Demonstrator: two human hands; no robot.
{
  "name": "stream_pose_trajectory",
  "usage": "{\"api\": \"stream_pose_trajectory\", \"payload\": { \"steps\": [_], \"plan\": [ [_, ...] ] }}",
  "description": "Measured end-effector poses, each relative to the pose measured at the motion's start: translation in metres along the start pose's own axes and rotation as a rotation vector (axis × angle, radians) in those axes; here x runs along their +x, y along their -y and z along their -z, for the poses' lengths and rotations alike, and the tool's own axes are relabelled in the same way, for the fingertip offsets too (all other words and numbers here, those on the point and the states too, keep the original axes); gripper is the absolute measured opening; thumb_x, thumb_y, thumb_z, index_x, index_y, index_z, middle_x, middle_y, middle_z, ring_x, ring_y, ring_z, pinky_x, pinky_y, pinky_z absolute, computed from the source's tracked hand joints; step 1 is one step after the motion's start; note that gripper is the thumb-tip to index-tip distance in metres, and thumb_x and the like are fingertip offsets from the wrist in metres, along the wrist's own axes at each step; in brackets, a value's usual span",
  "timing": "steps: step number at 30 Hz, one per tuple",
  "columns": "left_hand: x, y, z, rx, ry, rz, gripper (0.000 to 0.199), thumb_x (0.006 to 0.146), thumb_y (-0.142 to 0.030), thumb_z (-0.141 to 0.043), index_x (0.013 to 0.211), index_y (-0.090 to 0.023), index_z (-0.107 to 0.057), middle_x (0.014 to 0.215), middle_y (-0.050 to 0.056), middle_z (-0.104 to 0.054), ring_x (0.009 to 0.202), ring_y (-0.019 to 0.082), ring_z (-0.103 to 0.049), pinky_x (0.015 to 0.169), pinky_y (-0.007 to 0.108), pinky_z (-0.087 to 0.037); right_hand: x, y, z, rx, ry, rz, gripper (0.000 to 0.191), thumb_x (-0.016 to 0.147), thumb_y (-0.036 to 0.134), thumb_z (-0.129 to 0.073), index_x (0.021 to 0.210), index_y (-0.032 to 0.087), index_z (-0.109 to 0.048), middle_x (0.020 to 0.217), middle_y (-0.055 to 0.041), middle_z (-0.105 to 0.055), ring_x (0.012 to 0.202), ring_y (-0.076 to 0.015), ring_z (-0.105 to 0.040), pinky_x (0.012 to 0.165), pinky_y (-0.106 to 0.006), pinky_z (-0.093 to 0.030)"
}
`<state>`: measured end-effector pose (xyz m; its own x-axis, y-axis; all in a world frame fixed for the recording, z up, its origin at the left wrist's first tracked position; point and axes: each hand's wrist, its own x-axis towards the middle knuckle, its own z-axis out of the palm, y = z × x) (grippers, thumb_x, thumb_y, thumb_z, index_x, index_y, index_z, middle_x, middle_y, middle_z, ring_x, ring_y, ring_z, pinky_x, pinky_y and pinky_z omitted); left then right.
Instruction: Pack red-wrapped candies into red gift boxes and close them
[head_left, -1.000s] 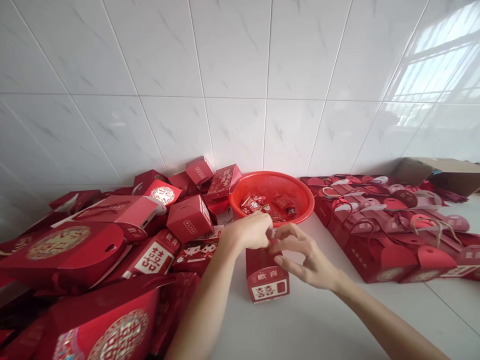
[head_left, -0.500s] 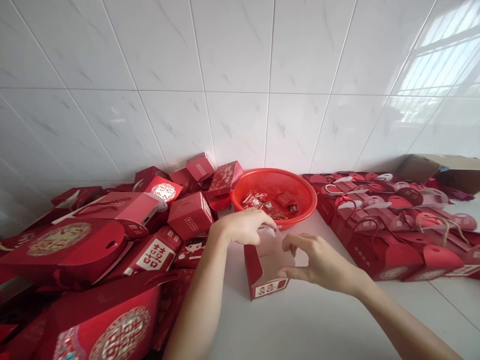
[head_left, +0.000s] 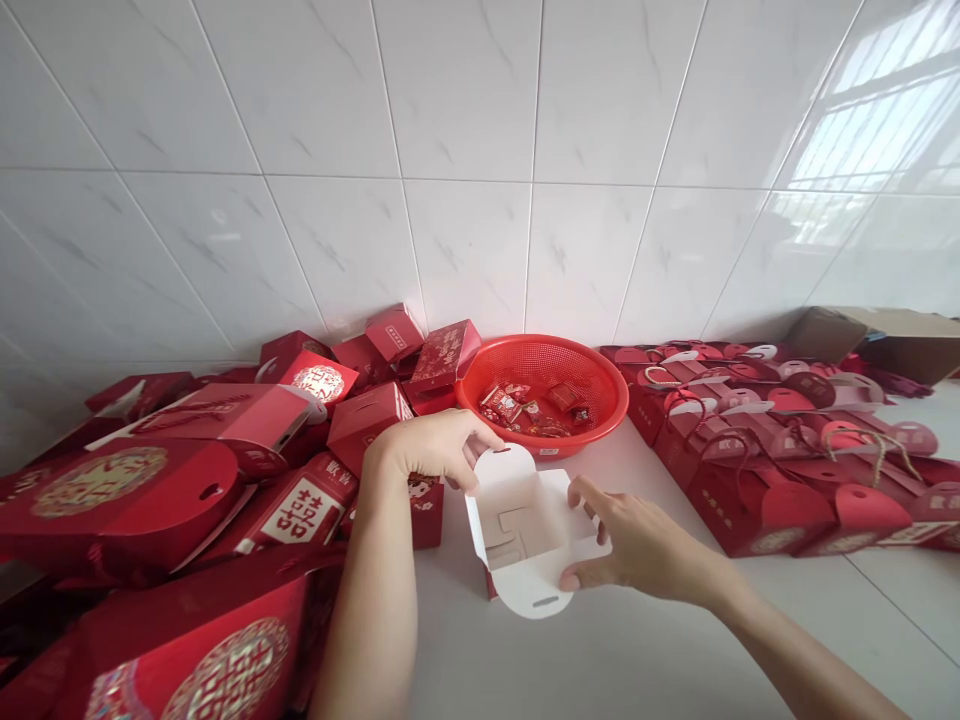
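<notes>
A small red gift box (head_left: 517, 530) stands upright on the table in front of me. Its top is open, its white inside shows, and its flaps fold outward. My left hand (head_left: 442, 450) has curled fingers at the box's back-left corner, closed on the rounded back flap. At the right side my right hand (head_left: 619, 535) has thumb and fingers spread apart. Its thumb touches the edge of the slotted front flap and its index finger is by the right side flap. Just behind the box is a red plastic basket (head_left: 611, 415) with several small wrapped packets in it.
Many red gift boxes (head_left: 150, 480) are piled on the left. Rows of closed red boxes with cord handles (head_left: 757, 480) stand on the right. A cardboard box (head_left: 900, 335) is at the far right. White wall tiles (head_left: 465, 230) rise behind the table.
The box's front and back flaps have been opened outward, showing more of the white inside. My left hand has moved left; my right hand has stayed beside the right side.
</notes>
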<state>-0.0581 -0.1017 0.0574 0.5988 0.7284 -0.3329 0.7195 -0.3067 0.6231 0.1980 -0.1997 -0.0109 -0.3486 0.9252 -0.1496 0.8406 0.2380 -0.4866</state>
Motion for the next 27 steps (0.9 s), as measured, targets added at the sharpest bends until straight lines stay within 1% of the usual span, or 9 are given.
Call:
{"api": "stream_pose_trajectory", "payload": {
  "steps": [3,6,8,10,12,16,19,23,27],
  "plan": [
    [0.003,0.000,0.000,-0.076,0.057,0.007,0.075,0.056,-0.019,-0.073,0.131,-0.015,-0.067,0.099,0.004,-0.076,0.092,0.023,-0.067,0.074,0.027,-0.051,0.000,-0.002,0.008,0.000,0.008,-0.002,0.063,0.066,0.071,-0.076,0.103,0.025,-0.053,0.081,-0.0032,-0.067,0.069,-0.0237,-0.062,0.060,-0.029,-0.042],
    [0.007,-0.004,-0.001,-0.068,0.058,-0.046,0.073,0.057,-0.019,-0.074,0.130,-0.016,-0.068,0.098,0.003,-0.076,0.092,0.023,-0.067,0.075,0.027,-0.049,0.012,-0.007,0.033,0.052,-0.019,0.068,0.051,0.069,0.065,-0.077,0.091,0.023,-0.058,0.083,-0.0043,-0.069,0.071,-0.0224,-0.063,0.059,-0.029,-0.043],
    [0.008,-0.006,-0.002,-0.040,0.050,-0.065,0.070,0.057,-0.020,-0.074,0.126,-0.017,-0.069,0.099,0.003,-0.075,0.092,0.023,-0.067,0.073,0.026,-0.048,0.034,-0.010,0.055,0.099,-0.118,0.144,0.039,0.079,0.061,-0.069,0.083,0.023,-0.061,0.085,-0.0046,-0.070,0.074,-0.0213,-0.064,0.063,-0.030,-0.045],
    [0.009,-0.008,-0.003,-0.014,0.041,-0.085,0.062,0.057,-0.020,-0.075,0.119,-0.017,-0.073,0.099,0.003,-0.075,0.092,0.024,-0.067,0.072,0.026,-0.047,0.066,-0.013,0.074,0.055,-0.248,0.146,0.037,0.088,0.058,-0.058,0.080,0.022,-0.062,0.086,-0.0048,-0.070,0.077,-0.0211,-0.064,0.066,-0.031,-0.046],
    [0.008,-0.011,-0.004,0.010,0.028,-0.109,0.052,0.058,-0.022,-0.074,0.110,-0.018,-0.075,0.097,0.002,-0.075,0.091,0.025,-0.067,0.072,0.026,-0.047,0.102,-0.016,0.083,-0.076,-0.187,0.107,0.032,0.087,0.053,-0.060,0.088,0.022,-0.064,0.094,-0.0059,-0.071,0.086,-0.0233,-0.065,0.072,-0.032,-0.047],
    [0.006,-0.014,-0.006,0.007,0.012,-0.123,0.053,0.062,-0.020,-0.071,0.115,-0.020,-0.073,0.101,0.002,-0.076,0.095,0.025,-0.069,0.079,0.027,-0.050,0.159,-0.018,0.071,-0.132,0.031,0.074,0.038,0.059,0.039,-0.086,0.090,0.023,-0.070,0.086,-0.0040,-0.071,0.080,-0.0263,-0.067,0.068,-0.034,-0.051],
    [0.006,-0.014,-0.008,-0.011,-0.025,-0.085,0.071,0.061,-0.018,-0.073,0.132,-0.017,-0.065,0.115,0.007,-0.074,0.105,0.026,-0.068,0.088,0.030,-0.052,0.177,-0.016,0.052,-0.124,0.121,0.092,0.034,0.056,0.024,-0.084,0.088,0.025,-0.073,0.080,0.0002,-0.070,0.074,-0.0230,-0.066,0.068,-0.034,-0.052],
    [0.006,-0.012,-0.008,0.006,-0.068,-0.067,0.077,0.061,-0.023,-0.078,0.137,-0.019,-0.062,0.121,0.010,-0.071,0.110,0.027,-0.067,0.095,0.034,-0.052,0.186,-0.021,0.045,-0.037,0.146,0.136,0.031,0.058,0.016,-0.080,0.088,0.023,-0.074,0.074,0.0010,-0.069,0.070,-0.0209,-0.065,0.067,-0.032,-0.052],
    [0.004,-0.010,-0.007,-0.005,-0.144,-0.047,0.076,0.068,-0.032,-0.078,0.140,-0.018,-0.059,0.126,0.014,-0.068,0.116,0.028,-0.064,0.098,0.037,-0.052,0.190,-0.036,0.057,0.127,0.075,0.160,0.028,0.064,0.023,-0.080,0.091,0.023,-0.073,0.068,0.0032,-0.065,0.065,-0.0176,-0.062,0.062,-0.029,-0.051]
  ]
}}
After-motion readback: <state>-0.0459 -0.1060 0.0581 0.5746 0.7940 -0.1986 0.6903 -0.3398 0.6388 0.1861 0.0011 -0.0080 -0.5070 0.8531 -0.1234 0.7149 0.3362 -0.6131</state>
